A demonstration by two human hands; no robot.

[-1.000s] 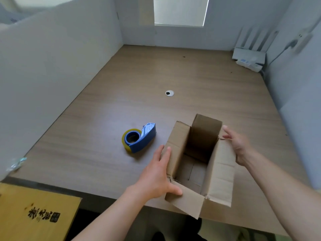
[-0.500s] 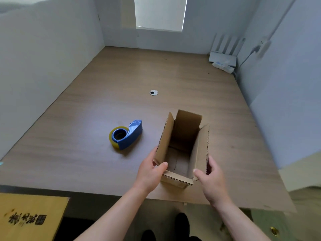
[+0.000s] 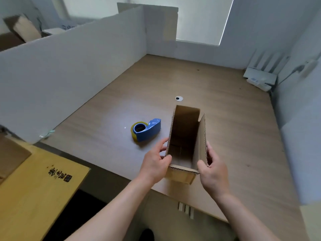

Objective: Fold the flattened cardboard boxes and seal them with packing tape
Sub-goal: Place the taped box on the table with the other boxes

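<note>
The open box stands on the table near its front edge, left hand and right hand gripping its near corners (tape dispenser just left).

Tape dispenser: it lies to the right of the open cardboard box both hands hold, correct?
No. The head view shows the tape dispenser left of the open cardboard box; the left hand and right hand do hold the box.
</note>
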